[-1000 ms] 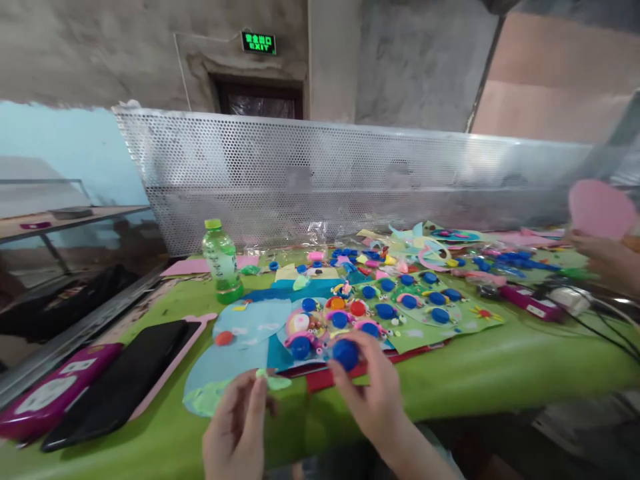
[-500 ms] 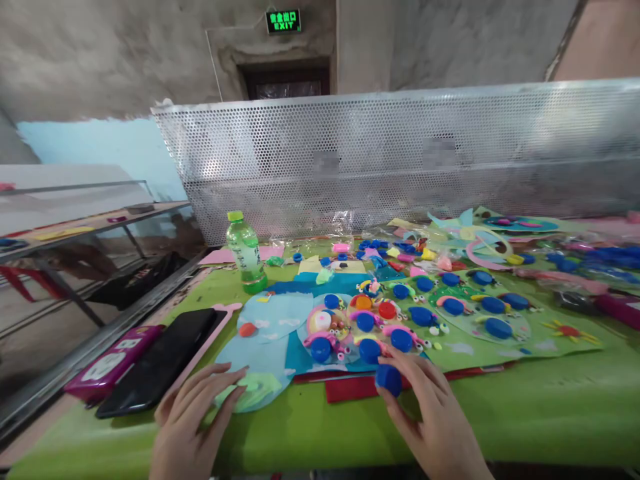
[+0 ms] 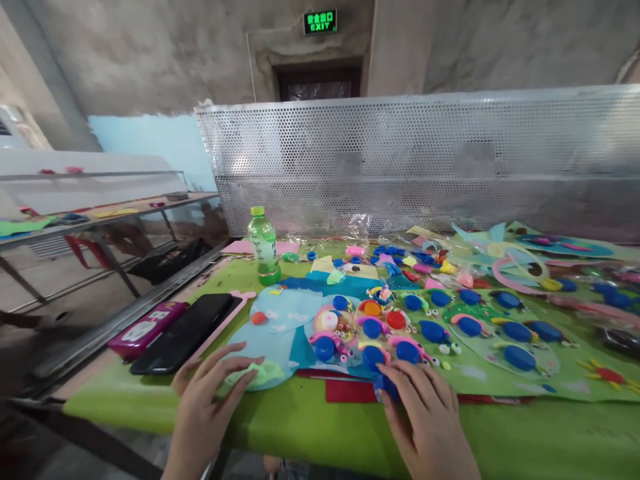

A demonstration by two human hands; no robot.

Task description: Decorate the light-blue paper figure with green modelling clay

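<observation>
The right hand point(image 3: 425, 417) pinches one blue bottle cap point(image 3: 386, 385) in narrow fingertips, flat on the red felt strip point(image 3: 350, 390); no long axis shows. The left hand point(image 3: 210, 393) lies spread, flat on one light-blue felt sheet point(image 3: 265, 347) left of the grip.

Left grip point(image 3: 210, 393) flat, right grip point(image 3: 425, 413) curled.

Blue cap point(image 3: 385, 387) mostly hidden under right hand point(image 3: 425, 417) fingers; grip unclear. Wrists cut by bottom edge. Craft pieces far right of that hand blurred.
</observation>
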